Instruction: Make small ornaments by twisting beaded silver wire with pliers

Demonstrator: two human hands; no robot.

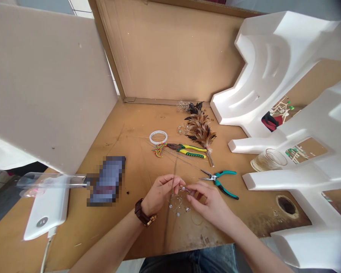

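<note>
My left hand (165,189), with a brown watch on its wrist, pinches a thin wire piece with clear beads (178,204). On its right side my right hand (206,197) also has its fingers closed on this beaded wire. Several loops and beads hang between the two hands, just above the table's front part. The finest wire is too small to follow. Teal-handled pliers (220,182) lie slightly open beyond my right hand. Yellow-and-green pliers (187,150) rest farther back, beside a white ring (158,137) and colourful threads (159,149).
Brown feathers (200,127) lie at the back centre. White foam pieces (261,72) and a glass (268,160) stand on the right. At the left are a phone (108,180), a white power bank (47,208) with a cable, and a clear plastic packet (52,181).
</note>
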